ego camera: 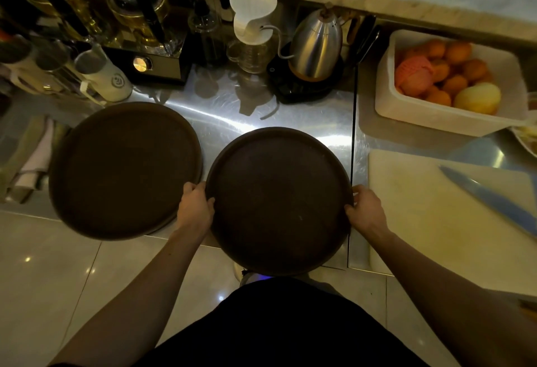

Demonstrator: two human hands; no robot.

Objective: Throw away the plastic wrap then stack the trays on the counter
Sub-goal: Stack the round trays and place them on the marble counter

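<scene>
Two round dark brown trays are in view on the steel counter (220,111). The left tray (125,170) lies flat and hangs a little over the counter's front edge. The right tray (279,201) juts well past that edge toward me. My left hand (196,206) grips its left rim and my right hand (364,211) grips its right rim. The two trays sit side by side, nearly touching. No plastic wrap shows anywhere.
Behind the trays stand a steel gooseneck kettle (316,47) on a black base, a white dripper on a glass server (252,26), and glass coffee gear (136,3). A white tub of oranges (453,116) and a cutting board (421,209) with a knife (491,198) are at right. Folded cloths (32,160) lie at left.
</scene>
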